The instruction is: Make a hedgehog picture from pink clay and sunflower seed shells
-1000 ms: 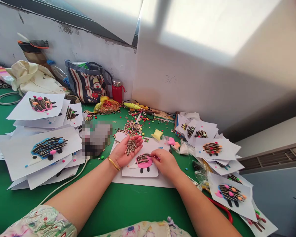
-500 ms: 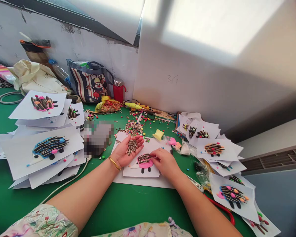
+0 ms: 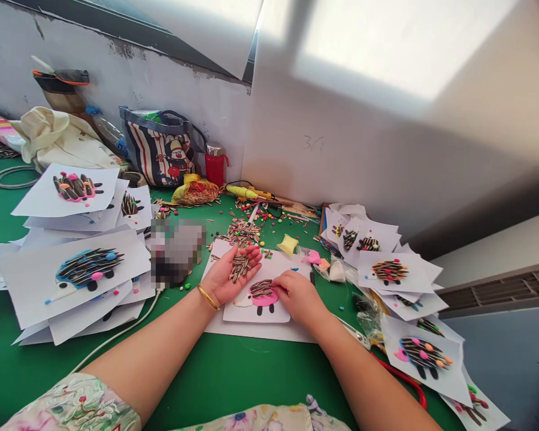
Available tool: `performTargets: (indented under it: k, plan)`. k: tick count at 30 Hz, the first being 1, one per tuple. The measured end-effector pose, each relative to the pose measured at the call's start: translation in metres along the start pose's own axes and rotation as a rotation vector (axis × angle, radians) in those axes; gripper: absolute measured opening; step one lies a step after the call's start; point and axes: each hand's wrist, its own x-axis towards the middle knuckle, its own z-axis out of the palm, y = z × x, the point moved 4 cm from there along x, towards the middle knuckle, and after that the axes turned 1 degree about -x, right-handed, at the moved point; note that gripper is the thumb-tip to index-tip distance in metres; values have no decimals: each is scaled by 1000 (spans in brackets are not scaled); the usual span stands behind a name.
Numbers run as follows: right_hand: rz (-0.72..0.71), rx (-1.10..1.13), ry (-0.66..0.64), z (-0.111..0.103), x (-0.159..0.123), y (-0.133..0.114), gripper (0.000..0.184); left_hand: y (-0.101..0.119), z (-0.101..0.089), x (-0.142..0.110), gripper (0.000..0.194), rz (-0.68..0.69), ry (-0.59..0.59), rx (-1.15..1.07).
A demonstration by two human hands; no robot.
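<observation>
My left hand (image 3: 227, 276) is turned palm up, its fingers slightly curled, and cradles a small heap of striped sunflower seeds (image 3: 240, 267). Below and to the right of it lies a white card (image 3: 238, 313) bearing a pink clay hedgehog (image 3: 269, 299) with black feet and a pale pointed snout. Rows of seeds cover the upper part of its back. My right hand (image 3: 299, 294) reaches in from the right, thumb and fingertips pinched at the upper right edge of the hedgehog. Whatever is between those fingertips is too small and hidden to tell.
Stacked hedgehog cards (image 3: 24, 287) stand on the left, more cards (image 3: 424, 341) on the right. Loose seeds and clay dots (image 3: 245, 230) litter the green table (image 3: 206, 383) behind my hands. Yellow clay (image 3: 288, 244) and red-handled scissors (image 3: 404, 377) are to the right.
My right fingertips have shifted slightly up and left along the hedgehog's edge. The left hand keeps its place with the seeds.
</observation>
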Motion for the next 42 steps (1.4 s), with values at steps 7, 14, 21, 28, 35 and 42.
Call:
performTargets:
  k: [7,14,21,28,35,42]
  plan:
    - [-1,-41,-22,1,1,-2,17,0,0,0,32,2,0,-2]
    - [-5,-5,-3,1,0,-2,18,0,-1,0,33,5,4,1]
    - [1,6,15,-2,-3,-3,16,0,1,-1,33,-1,2,-2]
    - [3,-32,-16,0,-1,-2,16,0,0,0,33,4,1,0]
    - [-7,-59,-17,1,0,-4,17,0,1,-1,34,5,11,8]
    - [-24,-55,-2,3,0,-3,17,0,-1,0,35,0,-1,5]
